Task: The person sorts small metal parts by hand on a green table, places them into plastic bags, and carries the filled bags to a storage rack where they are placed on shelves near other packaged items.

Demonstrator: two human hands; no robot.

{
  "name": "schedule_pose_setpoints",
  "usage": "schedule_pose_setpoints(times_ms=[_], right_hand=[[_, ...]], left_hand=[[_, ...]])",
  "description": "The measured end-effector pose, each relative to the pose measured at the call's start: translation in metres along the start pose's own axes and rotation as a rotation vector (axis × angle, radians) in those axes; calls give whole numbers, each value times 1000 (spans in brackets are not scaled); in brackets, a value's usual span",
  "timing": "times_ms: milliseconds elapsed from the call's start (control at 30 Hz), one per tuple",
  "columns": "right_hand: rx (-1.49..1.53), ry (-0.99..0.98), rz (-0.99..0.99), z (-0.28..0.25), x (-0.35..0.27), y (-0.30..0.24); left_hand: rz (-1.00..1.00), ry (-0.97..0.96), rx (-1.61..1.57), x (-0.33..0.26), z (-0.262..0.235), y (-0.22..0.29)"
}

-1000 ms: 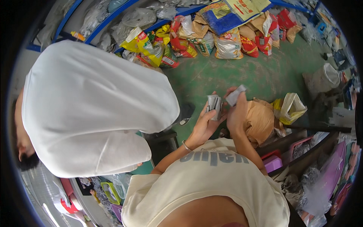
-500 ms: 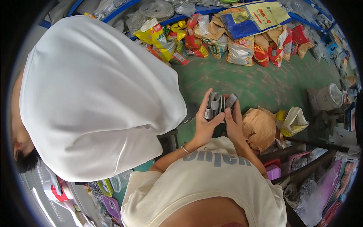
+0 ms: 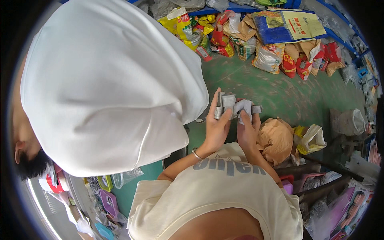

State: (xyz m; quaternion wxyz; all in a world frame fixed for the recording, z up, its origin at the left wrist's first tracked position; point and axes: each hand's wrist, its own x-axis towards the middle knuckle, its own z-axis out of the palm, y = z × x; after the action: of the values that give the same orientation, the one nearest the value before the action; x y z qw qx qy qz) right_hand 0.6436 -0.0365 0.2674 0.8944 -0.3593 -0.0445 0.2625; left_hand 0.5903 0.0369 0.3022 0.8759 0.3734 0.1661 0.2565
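Note:
Several small grey pieces, metal by their look, are in both hands in front of my chest. My left hand [image 3: 217, 127] is closed round a flat, block-like grey piece [image 3: 229, 100], its thumb pressed on the front. Beside it, my right hand [image 3: 248, 132] grips an angled grey bracket-like piece [image 3: 243, 107] with the thumb against it. A narrow grey end [image 3: 257, 109] sticks out past the right fingers. The two groups of pieces lie close together; whether they touch I cannot tell. The fingers behind them are mostly hidden.
A person in a white shirt [image 3: 108, 92] stands close at my left. A brown paper-covered sack [image 3: 275, 140] and a yellow-and-white bag [image 3: 310, 139] are by my right arm. Filled sacks [image 3: 269, 58] line the far side of the green floor [image 3: 240, 76]. Purple trays [image 3: 109, 203] lie lower left.
The grey pieces, bunched together before, are now spread apart between my hands, and the angled one has turned to face me. The person in white has shifted slightly.

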Motion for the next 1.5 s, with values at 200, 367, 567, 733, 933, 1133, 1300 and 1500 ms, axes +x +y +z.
schedule_pose_setpoints(times_ms=[200, 367, 567, 733, 933, 1133, 1300, 1500], right_hand=[[137, -18, 93, 15, -8, 2], [186, -139, 32, 26, -16, 14], [139, -170, 51, 29, -26, 30], [-10, -207, 244, -3, -37, 65], [-154, -402, 527, -17, -58, 80], [-240, -636, 954, -2, -87, 106], [-267, -754, 1091, 32, -139, 128], [-212, -640, 1283, 54, -182, 195]], left_hand=[[346, 85, 654, -16, -22, -11], [706, -155, 840, -18, -35, -6], [768, -226, 868, -26, -55, 5], [650, -45, 983, -52, -75, 6], [244, 364, 1189, -101, -86, -19], [139, 631, 1917, -158, -109, -38], [101, 843, 1788, -191, -128, -36], [285, 875, 1053, -262, -159, 14]])
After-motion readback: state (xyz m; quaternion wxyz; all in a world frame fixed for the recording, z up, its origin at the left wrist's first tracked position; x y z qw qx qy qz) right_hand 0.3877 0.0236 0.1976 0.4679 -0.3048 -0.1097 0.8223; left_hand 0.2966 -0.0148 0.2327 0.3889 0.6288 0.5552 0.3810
